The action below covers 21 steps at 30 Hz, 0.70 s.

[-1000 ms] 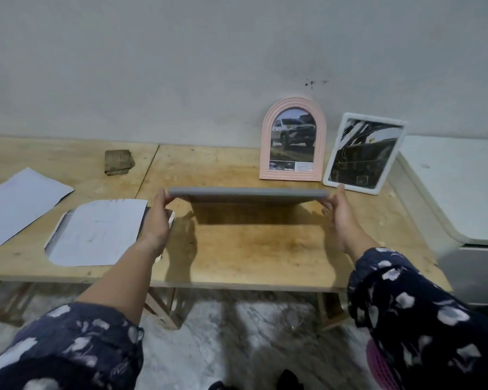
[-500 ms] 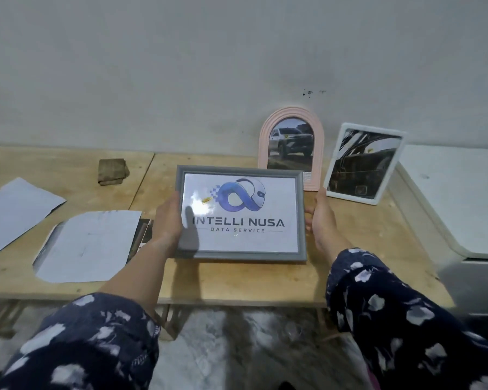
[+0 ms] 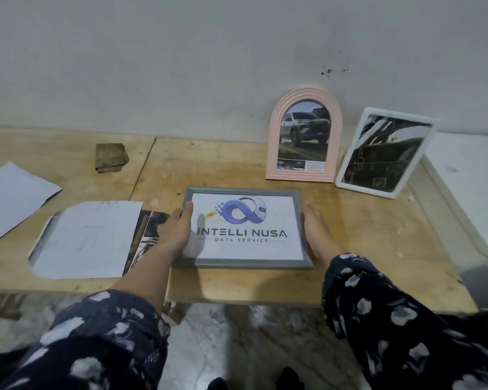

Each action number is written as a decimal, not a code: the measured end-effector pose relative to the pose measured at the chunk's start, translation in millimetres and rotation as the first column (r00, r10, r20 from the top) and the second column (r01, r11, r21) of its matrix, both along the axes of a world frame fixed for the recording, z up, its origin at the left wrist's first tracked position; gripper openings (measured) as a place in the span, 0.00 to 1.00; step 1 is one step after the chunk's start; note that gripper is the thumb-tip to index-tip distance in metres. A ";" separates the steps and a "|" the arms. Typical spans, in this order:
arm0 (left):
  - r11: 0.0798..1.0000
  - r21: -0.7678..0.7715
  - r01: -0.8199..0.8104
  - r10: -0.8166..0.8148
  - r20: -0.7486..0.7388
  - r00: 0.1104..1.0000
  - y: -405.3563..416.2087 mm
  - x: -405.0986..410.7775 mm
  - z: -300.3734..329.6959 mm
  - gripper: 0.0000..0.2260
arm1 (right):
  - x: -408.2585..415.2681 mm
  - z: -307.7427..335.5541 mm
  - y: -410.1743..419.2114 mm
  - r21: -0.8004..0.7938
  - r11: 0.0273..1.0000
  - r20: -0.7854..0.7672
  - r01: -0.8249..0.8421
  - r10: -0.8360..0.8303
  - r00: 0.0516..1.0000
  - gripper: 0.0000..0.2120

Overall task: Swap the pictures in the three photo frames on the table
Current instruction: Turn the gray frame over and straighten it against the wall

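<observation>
Both-hand grip, left hand (image 3: 178,229) and right hand (image 3: 316,229), clamped on grey frame (image 3: 245,264) edges; lower level onto worktop (image 3: 364,235), clear of pink frame (image 3: 304,175).

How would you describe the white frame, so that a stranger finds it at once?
Look at the wooden table, at its far right end by the wall. The white frame leans there, right of the pink arched frame. Only this one is white, rectangular and tilted sideways.
</observation>
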State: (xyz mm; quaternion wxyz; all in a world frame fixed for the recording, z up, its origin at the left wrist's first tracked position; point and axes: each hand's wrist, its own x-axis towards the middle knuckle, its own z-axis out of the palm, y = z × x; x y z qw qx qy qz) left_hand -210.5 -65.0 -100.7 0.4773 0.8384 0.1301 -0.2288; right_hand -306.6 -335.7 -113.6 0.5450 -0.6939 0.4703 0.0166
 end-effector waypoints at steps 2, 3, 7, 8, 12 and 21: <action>0.999 0.027 0.044 -0.044 0.004 0.999 7.6 5.4 1.0 0.39 | -3.4 34.6 22.7 -0.124 0.988 -0.087 -0.090 0.080 0.993 0.34; 0.996 0.046 0.081 -0.082 0.017 0.996 9.8 5.9 6.0 0.38 | -2.8 39.3 25.9 -0.196 0.971 -0.126 -0.140 0.117 0.985 0.30; 0.984 0.108 0.139 -0.151 0.107 0.983 37.1 8.0 23.4 0.28 | 18.5 47.2 51.2 -0.369 0.822 -0.207 -0.433 0.382 0.901 0.26; 0.980 0.132 0.149 -0.167 0.130 0.977 45.6 9.5 24.5 0.27 | 25.3 49.9 61.1 -0.352 0.804 -0.209 -0.479 0.431 0.878 0.25; 0.969 0.205 0.135 -0.172 0.172 0.970 91.4 13.5 26.1 0.24 | 53.4 56.8 117.1 -0.337 0.707 -0.183 -0.622 0.599 0.780 0.23; 0.931 0.357 0.083 -0.149 0.162 0.975 159.9 44.9 17.5 0.21 | 144.8 43.5 222.6 -0.301 0.512 -0.017 -0.805 0.841 0.541 0.16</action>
